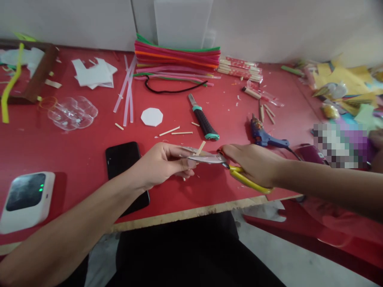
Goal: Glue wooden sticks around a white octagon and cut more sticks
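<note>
My right hand [253, 159] is wrapped round the yellow handles of a pair of scissors [209, 158], whose blades point left. Between the parted blades stands a thin wooden stick [200, 148], slanting up. The fingers of my left hand [163, 165] are closed in a pinch on that stick, close to the blade tips; part of the stick is hidden behind them. Several short cut sticks [182, 133] lie on the red table beyond my hands. A utility knife [203, 119] with a black and teal handle and a white octagonal piece [152, 117] rest farther back.
A black phone [122, 157] lies under my left forearm, with a white device [28, 199] left of it. A blue glue gun [265, 133] sits beyond my right hand. Bundled pipe cleaners [176, 57] and packaged sticks [239, 68] line the wall. Coloured scraps [344, 79] pile up at right.
</note>
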Demonstrator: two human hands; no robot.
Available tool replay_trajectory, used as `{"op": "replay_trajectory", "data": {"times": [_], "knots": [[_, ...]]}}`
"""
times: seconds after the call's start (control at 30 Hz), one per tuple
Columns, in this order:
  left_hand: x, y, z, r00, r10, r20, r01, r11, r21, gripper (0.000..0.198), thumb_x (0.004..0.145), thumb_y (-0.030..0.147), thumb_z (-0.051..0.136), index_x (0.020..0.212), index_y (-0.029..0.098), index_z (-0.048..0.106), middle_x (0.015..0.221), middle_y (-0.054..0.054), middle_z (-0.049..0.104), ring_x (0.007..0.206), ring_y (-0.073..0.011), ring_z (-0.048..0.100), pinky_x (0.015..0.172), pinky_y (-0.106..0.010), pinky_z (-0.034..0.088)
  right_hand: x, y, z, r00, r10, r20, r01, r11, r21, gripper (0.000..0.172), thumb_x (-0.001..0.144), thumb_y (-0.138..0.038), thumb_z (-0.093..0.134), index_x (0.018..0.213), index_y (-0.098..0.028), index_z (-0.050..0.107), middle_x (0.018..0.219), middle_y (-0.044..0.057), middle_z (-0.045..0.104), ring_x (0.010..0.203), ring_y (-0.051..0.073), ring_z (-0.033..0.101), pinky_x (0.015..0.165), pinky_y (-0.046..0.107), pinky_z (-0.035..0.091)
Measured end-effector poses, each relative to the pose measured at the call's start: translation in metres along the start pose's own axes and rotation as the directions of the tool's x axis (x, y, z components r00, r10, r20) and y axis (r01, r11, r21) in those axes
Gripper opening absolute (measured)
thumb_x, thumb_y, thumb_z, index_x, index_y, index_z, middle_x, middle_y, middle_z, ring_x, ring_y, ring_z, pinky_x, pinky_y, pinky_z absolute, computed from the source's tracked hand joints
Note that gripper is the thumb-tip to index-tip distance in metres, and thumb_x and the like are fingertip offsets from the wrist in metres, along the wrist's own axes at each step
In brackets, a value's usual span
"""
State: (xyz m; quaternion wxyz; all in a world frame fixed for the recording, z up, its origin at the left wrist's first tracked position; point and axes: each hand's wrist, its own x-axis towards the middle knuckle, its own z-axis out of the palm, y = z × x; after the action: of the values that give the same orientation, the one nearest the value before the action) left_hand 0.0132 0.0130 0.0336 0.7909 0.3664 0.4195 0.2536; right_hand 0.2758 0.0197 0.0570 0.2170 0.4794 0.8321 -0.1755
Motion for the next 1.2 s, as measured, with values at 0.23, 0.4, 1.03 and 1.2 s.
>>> {"op": "replay_trajectory", "data": {"times": [0.23, 0.4, 1.03, 1.2], "knots": [[-0.005, 0.004, 0.001, 0.996, 0.001, 0.089, -0.011, 0.993, 0.116, 0.012, 0.076, 0.013, 0.078, 0.088, 0.014, 0.083, 0.072, -0.005, 0.076, 0.064, -0.0132, 0.067, 0.07, -0.027, 0.057, -0.005, 0.005, -0.008, 0.991, -0.119, -0.066, 0.114, 0.991, -0.074, 0.014, 0.084, -0.032, 0.046, 0.092, -0.021, 0.048, 0.078, 0.007, 0.058, 0.06, 0.02, 0.047, 0.06, 0.033, 0.028], [-0.005, 0.006, -0.002, 0.981, 0.017, 0.192, -0.048, 0.987, 0.156, 0.011, 0.081, 0.019, 0.076, 0.088, 0.012, 0.082, 0.079, -0.009, 0.077, 0.065, -0.014, 0.065, 0.075, -0.031, 0.057, -0.004, 0.004, -0.007, 0.983, -0.158, -0.093, 0.147, 0.982, -0.115, 0.015, 0.086, -0.031, 0.044, 0.095, -0.02, 0.048, 0.08, 0.009, 0.058, 0.063, 0.021, 0.047, 0.062, 0.035, 0.03], [0.007, -0.013, -0.004, 0.993, -0.01, 0.118, 0.021, 0.996, -0.086, 0.009, 0.076, 0.019, 0.082, 0.072, 0.014, 0.077, 0.066, 0.0, 0.068, 0.061, -0.0105, 0.063, 0.073, -0.029, 0.059, 0.01, 0.009, -0.001, 0.999, 0.012, 0.053, -0.012, 1.0, -0.001, 0.015, 0.088, -0.037, 0.05, 0.089, -0.023, 0.051, 0.062, 0.001, 0.054, 0.049, 0.016, 0.043, 0.054, 0.031, 0.026], [0.007, -0.013, -0.004, 0.991, -0.026, 0.133, 0.038, 0.995, -0.09, 0.007, 0.075, 0.019, 0.083, 0.076, 0.014, 0.079, 0.066, 0.0, 0.068, 0.062, -0.0108, 0.064, 0.074, -0.031, 0.06, 0.006, 0.005, -0.002, 0.999, -0.011, 0.042, 0.01, 1.0, 0.019, 0.013, 0.088, -0.035, 0.049, 0.091, -0.022, 0.05, 0.065, 0.002, 0.055, 0.053, 0.017, 0.045, 0.055, 0.03, 0.026]]}}
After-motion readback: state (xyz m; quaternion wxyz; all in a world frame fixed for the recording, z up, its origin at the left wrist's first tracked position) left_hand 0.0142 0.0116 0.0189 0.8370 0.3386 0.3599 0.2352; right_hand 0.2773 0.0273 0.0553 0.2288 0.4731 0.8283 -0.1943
